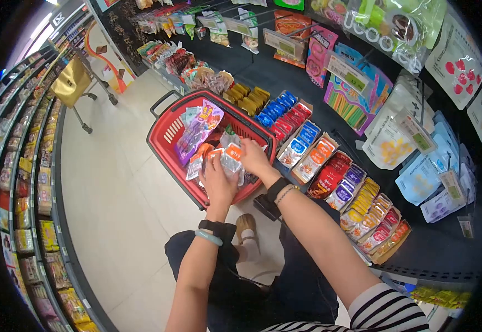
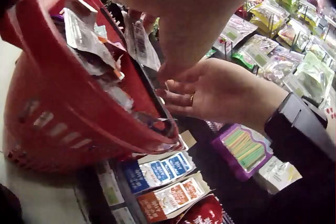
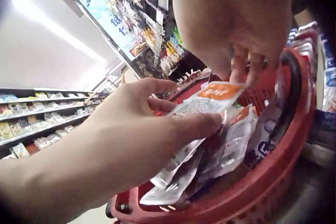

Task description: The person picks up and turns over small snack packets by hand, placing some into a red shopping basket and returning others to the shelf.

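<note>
A red shopping basket [image 1: 156, 145] holds several snack packets. Inside it my left hand [image 1: 219, 181] grips a small packet with an orange end [image 3: 219, 91], its thumb across the near face in the right wrist view. My right hand [image 1: 256, 159] pinches the orange end of the same packet, fingers pointing down over it in the right wrist view. More clear and white packets [image 3: 231, 145] lie under the hands. A purple snack bag [image 1: 188, 143] leans along the basket's left side. In the left wrist view the left hand hides the right hand's thumb and index finger.
Boxes of small packets [image 1: 322, 156] line the dark shelf right of the basket, under hanging candy bags [image 1: 357, 88] with price tags. A curved shelf of snacks [image 1: 33, 182] runs along the left. A cart with a gold bag [image 1: 73, 86] stands down the aisle.
</note>
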Available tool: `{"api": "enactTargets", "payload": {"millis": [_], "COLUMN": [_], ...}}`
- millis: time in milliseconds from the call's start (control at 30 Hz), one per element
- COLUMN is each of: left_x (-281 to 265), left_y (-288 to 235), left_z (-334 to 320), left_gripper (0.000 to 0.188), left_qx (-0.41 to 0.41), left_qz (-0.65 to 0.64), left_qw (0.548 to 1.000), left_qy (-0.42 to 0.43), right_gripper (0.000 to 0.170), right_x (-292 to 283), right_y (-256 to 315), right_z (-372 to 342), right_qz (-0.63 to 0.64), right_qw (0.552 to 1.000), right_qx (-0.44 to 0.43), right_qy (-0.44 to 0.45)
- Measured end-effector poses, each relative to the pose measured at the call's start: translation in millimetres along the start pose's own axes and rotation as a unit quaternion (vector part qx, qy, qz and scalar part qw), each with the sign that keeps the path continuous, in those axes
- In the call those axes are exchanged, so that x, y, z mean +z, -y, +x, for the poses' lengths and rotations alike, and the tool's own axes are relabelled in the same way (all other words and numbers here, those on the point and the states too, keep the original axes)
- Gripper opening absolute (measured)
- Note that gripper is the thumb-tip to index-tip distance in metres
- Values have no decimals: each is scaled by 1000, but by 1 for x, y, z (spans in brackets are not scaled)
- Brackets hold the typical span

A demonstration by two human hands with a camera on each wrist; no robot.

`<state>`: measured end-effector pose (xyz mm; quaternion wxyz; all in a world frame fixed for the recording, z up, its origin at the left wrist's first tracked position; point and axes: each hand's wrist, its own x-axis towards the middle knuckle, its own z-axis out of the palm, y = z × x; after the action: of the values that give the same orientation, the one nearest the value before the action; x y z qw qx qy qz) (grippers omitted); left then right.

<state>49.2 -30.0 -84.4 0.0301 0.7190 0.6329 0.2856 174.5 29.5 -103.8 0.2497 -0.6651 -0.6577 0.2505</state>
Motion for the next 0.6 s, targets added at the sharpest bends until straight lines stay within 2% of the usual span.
{"api": "enactTargets", "payload": {"millis": [33,67,100,133,200,267,333,400,600], "left_x": [-5,-10,-14,-16,-19,-22,-25,-27,-26], "left_y": [-6,-12,-19,-26,-39,-54,-66,-74,-95], "left_z": [3,6,9,11,14,16,15,15,16], "left_gripper": [73,73,72,72,72,73,72,72,73], "left_qx": [10,10,4,-1,-1,21,16,19,49], "left_qz": [-29,-32,-77,-122,-180,-231,-255,-297,-300], "left_qw": [999,999,996,990,981,967,961,949,946], "left_qy": [-32,-35,-53,-69,-76,-107,-106,-101,-108], "right_gripper": [34,35,39,39,38,38,37,35,29], "right_x": [-4,-8,-5,-23,-65,-87,-102,-113,-134], "right_y": [-2,-5,-12,0,22,28,28,27,14], "right_z": [3,7,14,7,-15,-26,-33,-39,-46], "right_qz": [134,267,404,401,547,559,600,600,593], "right_qw": [990,961,912,914,835,826,797,796,799], "right_qx": [-3,-7,-1,-2,-6,-32,-67,-78,-96], "right_qy": [-40,-78,-64,-65,-56,-54,-4,0,-7]}}
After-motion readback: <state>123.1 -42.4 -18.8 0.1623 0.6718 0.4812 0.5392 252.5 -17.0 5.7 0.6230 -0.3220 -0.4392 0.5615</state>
